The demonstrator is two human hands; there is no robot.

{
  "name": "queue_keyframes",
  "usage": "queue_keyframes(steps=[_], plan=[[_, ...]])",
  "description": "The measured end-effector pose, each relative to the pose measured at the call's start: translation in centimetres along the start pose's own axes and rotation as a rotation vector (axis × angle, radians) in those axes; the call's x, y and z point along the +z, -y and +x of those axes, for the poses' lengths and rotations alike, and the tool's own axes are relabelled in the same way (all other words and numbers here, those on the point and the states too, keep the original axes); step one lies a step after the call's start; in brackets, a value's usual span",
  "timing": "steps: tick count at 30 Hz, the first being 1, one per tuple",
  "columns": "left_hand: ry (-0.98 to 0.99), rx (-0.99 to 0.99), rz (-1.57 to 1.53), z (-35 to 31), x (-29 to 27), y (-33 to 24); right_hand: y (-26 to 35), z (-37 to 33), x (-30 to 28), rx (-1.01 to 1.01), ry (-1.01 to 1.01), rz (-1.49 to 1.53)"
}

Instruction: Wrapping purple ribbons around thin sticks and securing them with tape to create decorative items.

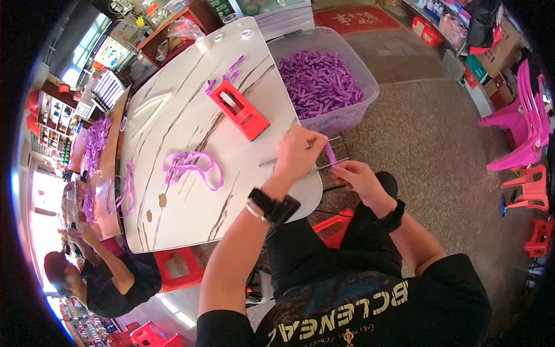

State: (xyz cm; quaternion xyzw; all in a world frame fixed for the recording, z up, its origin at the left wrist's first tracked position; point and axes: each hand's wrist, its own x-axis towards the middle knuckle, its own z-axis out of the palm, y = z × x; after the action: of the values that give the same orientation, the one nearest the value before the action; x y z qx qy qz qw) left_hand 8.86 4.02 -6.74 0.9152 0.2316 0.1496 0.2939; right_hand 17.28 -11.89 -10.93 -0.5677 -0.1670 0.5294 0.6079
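- Right hand (355, 173): fingertips pinched together on the lower end of a short purple strip (330, 153), held off the near right edge of the table (191, 136).
- Left hand (300, 151): fingers curled at the strip's upper end; blurred, cannot tell whether they grip it.
- Thin metal bars (342, 161) show beside the hands; exact form unclear.
- Loosely looped purple ribbon (173, 164) lies on the table, left of the hands.
- Red tape dispenser (253, 123) sits farther up the table, set at a slant.
- Small purple pieces (227, 78) lie just beyond the dispenser.
- Clear plastic bin (371, 92), beside the table's right edge, holds a heap of purple strips (318, 81).
- Co-worker (124, 280) sits at far left.
- Pink plastic chairs (523, 121) stand well apart at right.
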Motion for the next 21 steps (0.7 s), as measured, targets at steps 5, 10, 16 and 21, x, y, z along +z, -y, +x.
queue_keyframes(steps=[5, 10, 16, 21], plan=[[0.321, -0.496, -1.079, -6.3, -1.0, -3.5, 0.4, -0.4, -0.2, 0.000, 0.000, -0.038], [0.385, -0.857, -1.643, -8.1, 0.2, -4.7, 0.7, -1.0, 0.1, -0.046, 0.028, 0.022], [0.391, -0.841, -2.016, -7.0, 1.8, -3.2, 0.3, -0.3, 0.0, -0.082, 0.011, -0.018], [0.595, -0.589, -2.224, -7.0, 1.6, -2.1, 3.9, -0.5, -1.4, 0.033, 0.092, -0.253]])
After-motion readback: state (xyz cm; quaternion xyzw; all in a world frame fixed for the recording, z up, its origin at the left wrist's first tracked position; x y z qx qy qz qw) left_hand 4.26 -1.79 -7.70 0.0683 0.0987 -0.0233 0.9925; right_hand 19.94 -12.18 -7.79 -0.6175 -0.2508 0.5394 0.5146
